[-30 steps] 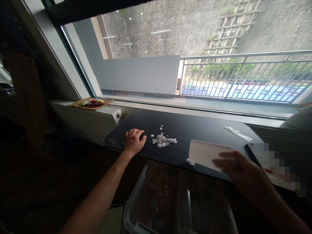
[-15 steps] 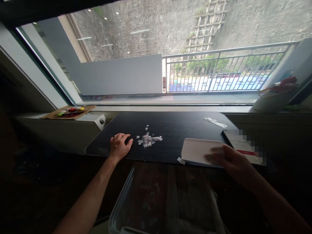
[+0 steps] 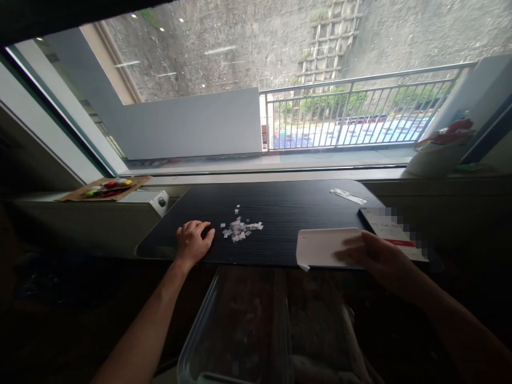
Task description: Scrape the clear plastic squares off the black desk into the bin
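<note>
Head view: your right hand (image 3: pixel 380 255) has its grip clasped on the right end of a pale rectangular panel (image 3: pixel 320 246), which lies over the near edge of the black worktop (image 3: pixel 280 198); whether it rests there or hovers just above, you cannot tell. Your left hand (image 3: pixel 194 241) is released, fingers loosely curved and with nothing visible in them, beside a loose pile of paper bits (image 3: pixel 239 231). The panel looks thin and light, probably stiff plastic, so expect it to keep its shape and to slide easily if its face is smooth. The end you have is a sound place to hold it, as it leaves the long edges free. The bits seem almost weightless (a breath might scatter them), so they would be best pinched singly or gathered from the sides. As for looks, the panel is plain, with rounded corners and a small hole near its upper left one; a white scrap (image 3: pixel 304 268) shows at its lower left. The bits are small, whitish and roughly square, some faintly pinkish.
</note>
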